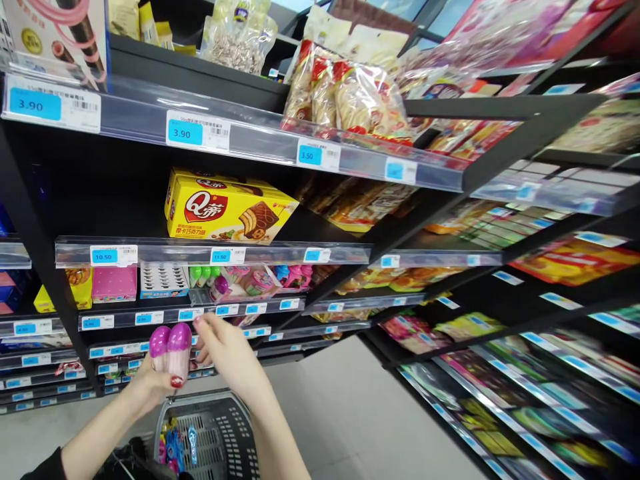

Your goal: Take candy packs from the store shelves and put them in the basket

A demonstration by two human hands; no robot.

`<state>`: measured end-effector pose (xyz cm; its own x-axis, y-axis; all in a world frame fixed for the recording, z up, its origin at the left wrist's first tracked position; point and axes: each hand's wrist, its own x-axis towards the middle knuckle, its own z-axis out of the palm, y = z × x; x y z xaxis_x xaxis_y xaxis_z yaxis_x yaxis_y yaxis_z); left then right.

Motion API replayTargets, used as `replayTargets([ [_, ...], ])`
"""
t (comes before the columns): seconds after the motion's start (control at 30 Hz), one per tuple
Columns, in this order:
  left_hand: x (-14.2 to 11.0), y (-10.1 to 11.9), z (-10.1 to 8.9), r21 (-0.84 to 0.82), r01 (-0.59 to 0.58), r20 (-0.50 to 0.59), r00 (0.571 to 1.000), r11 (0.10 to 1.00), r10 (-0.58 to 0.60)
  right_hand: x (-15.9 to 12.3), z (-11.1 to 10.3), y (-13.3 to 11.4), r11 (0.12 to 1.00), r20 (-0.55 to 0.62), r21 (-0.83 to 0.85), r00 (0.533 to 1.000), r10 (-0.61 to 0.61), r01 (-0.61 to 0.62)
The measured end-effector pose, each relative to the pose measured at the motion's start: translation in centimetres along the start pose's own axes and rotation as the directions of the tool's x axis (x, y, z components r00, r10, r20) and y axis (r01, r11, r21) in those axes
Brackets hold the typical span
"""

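Note:
My left hand (150, 387) is closed around two capsule-shaped plastic containers (179, 343) with shiny purple tops and clear, pale lower halves. The thumb, with a red nail, presses the front one near its bottom. Just right of them is my right hand (217, 343), its fingers bent and slightly apart. Its fingertips come close to the purple tops; whether they touch I cannot tell, and I see nothing held there. Below both hands is a grey shopping basket (237, 427) with several small colourful packets (175, 447) inside. Similar green- and purple-topped capsules (219, 288) sit on the shelf behind.
Black store shelves with clear price strips (260, 128) rise in front. A yellow snack box (227, 208) stands on a middle shelf, with a pink box (115, 285) lower down. Bagged snacks (367, 100) lie above. Grey floor (345, 400) runs between this shelving and more racks at right.

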<state>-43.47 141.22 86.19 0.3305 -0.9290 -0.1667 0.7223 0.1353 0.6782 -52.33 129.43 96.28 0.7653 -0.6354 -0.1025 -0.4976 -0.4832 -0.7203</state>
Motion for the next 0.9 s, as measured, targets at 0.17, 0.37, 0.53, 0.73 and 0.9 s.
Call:
replayTargets([
  [0.17,-1.6,1.8,1.4,-0.262,0.168,0.127,0.982,0.950,-0.138,6.4,-2.5,3.1,0.874,-0.427,-0.395,0.899,0.099,-0.284],
  [0.37,-2.1,2.7,2.5,-0.320,0.188,0.232,0.966,0.929,-0.115,10.7,-2.0,5.8,0.818,-0.433,-0.502,0.900,0.044,-0.282],
  [0.53,-2.0,2.0,1.1,-0.094,0.109,0.296,0.952,0.990,-0.076,11.7,-1.4,6.8,0.779,-0.410,-0.565,0.912,0.023,-0.273],
  [0.73,-0.7,3.2,0.4,0.524,-0.273,0.355,0.931,0.807,0.084,13.0,-1.3,7.4,0.742,-0.390,-0.612,0.921,0.018,-0.274],
  [0.9,4.8,3.6,0.8,0.871,-0.416,0.389,0.909,0.260,0.151,13.9,-1.8,7.9,0.711,-0.307,-0.666,0.952,0.015,-0.226],
])
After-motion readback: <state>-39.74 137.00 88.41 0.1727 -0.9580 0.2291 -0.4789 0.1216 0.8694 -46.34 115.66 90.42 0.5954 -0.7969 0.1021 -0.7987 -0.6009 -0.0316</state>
